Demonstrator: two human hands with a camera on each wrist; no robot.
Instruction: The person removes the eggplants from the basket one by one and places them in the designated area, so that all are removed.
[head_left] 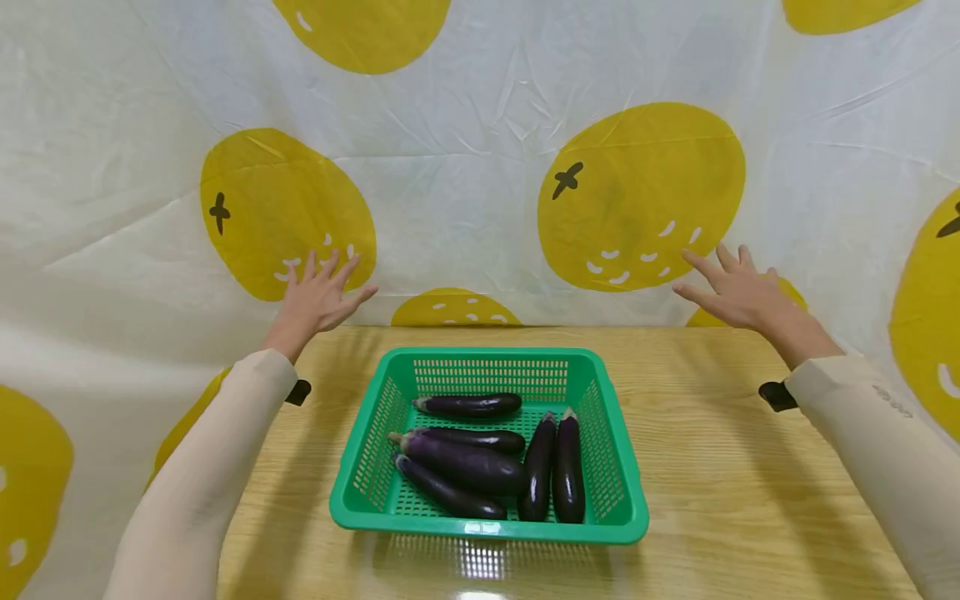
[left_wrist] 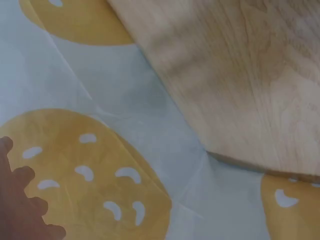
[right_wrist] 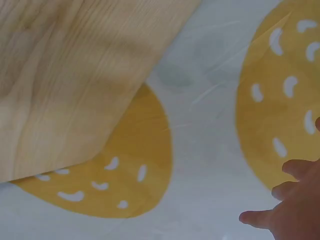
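My left hand point(head_left: 315, 298) is raised past the basket's far left corner, fingers spread and holding nothing. On the other side my right hand point(head_left: 738, 292) is held up the same way, fingers apart, with nothing in it. Between and below them a green plastic basket point(head_left: 487, 527) stands on the wooden table. Several dark purple eggplants point(head_left: 465, 463) lie inside it. Two of them, including the rightmost eggplant point(head_left: 568, 471), point lengthwise on the right; the others lie more crosswise, one eggplant point(head_left: 468, 406) near the back wall. In the wrist views only fingers show at the lower edges.
A white cloth point(head_left: 465, 208) printed with yellow fruit hangs behind the table point(head_left: 697, 467) and along its left side. Black wrist straps point(head_left: 777, 397) show at both sleeves. The basket takes up the middle of the tabletop, with wood surface on either side.
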